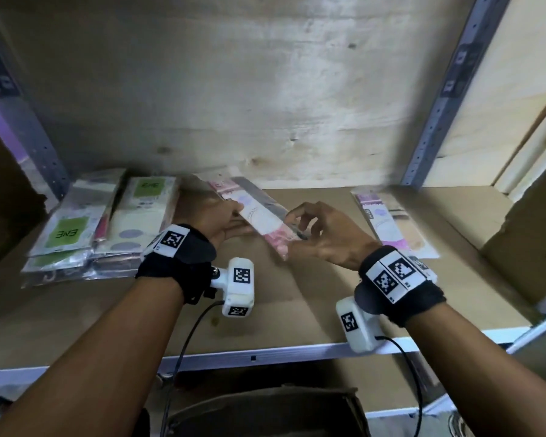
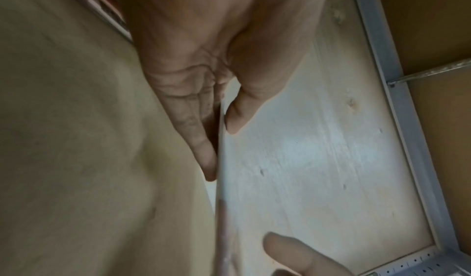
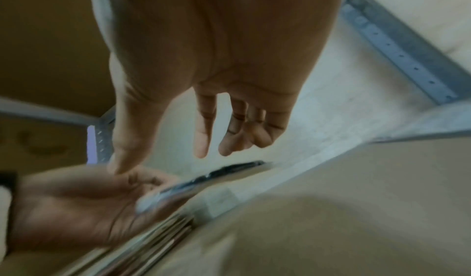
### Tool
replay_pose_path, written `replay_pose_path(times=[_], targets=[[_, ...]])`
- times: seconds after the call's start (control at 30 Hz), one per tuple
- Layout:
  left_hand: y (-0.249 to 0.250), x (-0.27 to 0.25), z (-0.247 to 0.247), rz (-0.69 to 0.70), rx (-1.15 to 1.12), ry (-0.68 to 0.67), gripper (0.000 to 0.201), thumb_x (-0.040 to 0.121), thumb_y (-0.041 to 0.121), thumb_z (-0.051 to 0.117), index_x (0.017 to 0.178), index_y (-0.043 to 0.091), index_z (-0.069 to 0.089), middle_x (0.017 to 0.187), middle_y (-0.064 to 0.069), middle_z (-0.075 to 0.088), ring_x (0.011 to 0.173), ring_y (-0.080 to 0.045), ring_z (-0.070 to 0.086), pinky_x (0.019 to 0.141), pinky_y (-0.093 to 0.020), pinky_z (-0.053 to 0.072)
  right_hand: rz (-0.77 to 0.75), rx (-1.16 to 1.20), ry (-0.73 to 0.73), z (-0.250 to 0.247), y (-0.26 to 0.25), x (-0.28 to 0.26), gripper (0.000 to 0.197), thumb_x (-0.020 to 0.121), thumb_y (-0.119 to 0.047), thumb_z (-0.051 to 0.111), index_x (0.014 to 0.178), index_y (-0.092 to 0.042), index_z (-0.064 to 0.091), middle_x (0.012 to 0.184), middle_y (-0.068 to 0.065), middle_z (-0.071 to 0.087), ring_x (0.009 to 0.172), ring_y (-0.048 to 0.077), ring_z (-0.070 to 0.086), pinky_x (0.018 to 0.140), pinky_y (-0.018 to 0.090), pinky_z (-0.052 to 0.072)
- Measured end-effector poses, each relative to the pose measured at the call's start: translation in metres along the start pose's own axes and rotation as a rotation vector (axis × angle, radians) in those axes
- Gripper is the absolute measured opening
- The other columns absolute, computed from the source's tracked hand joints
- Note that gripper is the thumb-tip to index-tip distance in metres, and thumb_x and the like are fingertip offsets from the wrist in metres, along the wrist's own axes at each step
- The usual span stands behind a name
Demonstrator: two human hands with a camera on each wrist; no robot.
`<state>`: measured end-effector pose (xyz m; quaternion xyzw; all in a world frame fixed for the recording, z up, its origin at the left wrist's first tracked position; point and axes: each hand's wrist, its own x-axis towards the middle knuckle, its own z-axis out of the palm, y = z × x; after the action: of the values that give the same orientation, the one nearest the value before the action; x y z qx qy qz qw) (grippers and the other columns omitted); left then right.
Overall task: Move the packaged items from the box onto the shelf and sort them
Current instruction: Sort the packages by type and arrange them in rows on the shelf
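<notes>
A flat pink-and-white packet (image 1: 262, 216) hangs tilted just above the cardboard-lined shelf (image 1: 297, 310). My left hand (image 1: 226, 216) pinches its left end; the left wrist view shows the thin packet edge (image 2: 220, 159) between thumb and fingers of that hand (image 2: 221, 137). My right hand (image 1: 300, 223) hovers at the packet's right end with loosely curled fingers. In the right wrist view the right hand (image 3: 159, 159) holds nothing, and the packet (image 3: 203, 181) lies below it against the left hand (image 3: 76, 204). Part of a brown box (image 1: 265, 411) shows below the shelf.
Two stacks of green-labelled packets (image 1: 73, 228) (image 1: 145, 203) lie at the shelf's left. Another pink packet (image 1: 391, 225) lies to the right, beside a cardboard box (image 1: 524, 234). Grey metal posts (image 1: 438, 105) frame the bay, with a plywood back wall.
</notes>
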<state>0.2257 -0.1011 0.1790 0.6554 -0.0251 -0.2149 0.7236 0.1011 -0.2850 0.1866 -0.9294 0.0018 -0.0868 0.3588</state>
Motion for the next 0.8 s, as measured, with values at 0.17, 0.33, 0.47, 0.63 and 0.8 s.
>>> replay_pose_path(times=[0.17,0.33,0.47,0.63,0.8], targets=[[-0.009,0.006,0.006,-0.009,0.054,-0.123,0.023,0.101,0.007,0.050,0.121,0.003,0.060,0.109,-0.016,0.071,0.092,-0.024,0.069,0.087,-0.037,0.055,0.137,0.154,0.180,-0.013,0.023,-0.001,0.026,0.087,-0.043,0.070,0.099,-0.021,0.068,0.086,-0.002,0.070,0.070,0.006,0.065,0.064,0.018,0.047],[-0.014,0.008,0.016,-0.004,0.024,-0.246,0.025,0.099,0.007,0.053,0.122,0.005,0.062,0.114,-0.016,0.073,0.099,-0.026,0.071,0.084,-0.036,0.060,0.380,0.530,0.014,-0.016,0.028,-0.003,0.035,0.092,-0.029,0.067,0.120,-0.009,0.060,0.107,0.014,0.072,0.086,0.024,0.068,0.072,0.034,0.054],[-0.020,0.014,0.017,-0.021,0.043,-0.286,0.020,0.096,0.013,0.060,0.114,0.010,0.067,0.106,-0.010,0.076,0.091,-0.019,0.075,0.077,-0.030,0.062,0.391,0.812,-0.088,-0.017,0.025,-0.011,0.020,0.092,-0.003,0.062,0.112,-0.002,0.059,0.114,0.023,0.068,0.089,0.032,0.069,0.062,0.033,0.058],[-0.017,0.030,-0.001,0.112,-0.008,-0.034,0.012,0.094,0.021,0.065,0.083,0.018,0.070,0.074,0.001,0.075,0.068,-0.011,0.071,0.066,-0.025,0.057,0.402,0.736,-0.237,-0.021,0.029,-0.017,0.036,0.094,0.001,0.058,0.129,-0.001,0.055,0.123,0.026,0.065,0.106,0.041,0.065,0.075,0.037,0.058],[-0.017,0.041,-0.024,0.189,0.136,0.106,0.017,0.083,0.031,0.078,0.081,0.014,0.075,0.071,-0.001,0.076,0.060,-0.015,0.070,0.063,-0.027,0.056,0.393,0.663,-0.302,-0.023,0.033,-0.018,0.035,0.093,0.004,0.056,0.126,-0.005,0.060,0.124,0.023,0.065,0.102,0.033,0.065,0.085,0.034,0.056]])
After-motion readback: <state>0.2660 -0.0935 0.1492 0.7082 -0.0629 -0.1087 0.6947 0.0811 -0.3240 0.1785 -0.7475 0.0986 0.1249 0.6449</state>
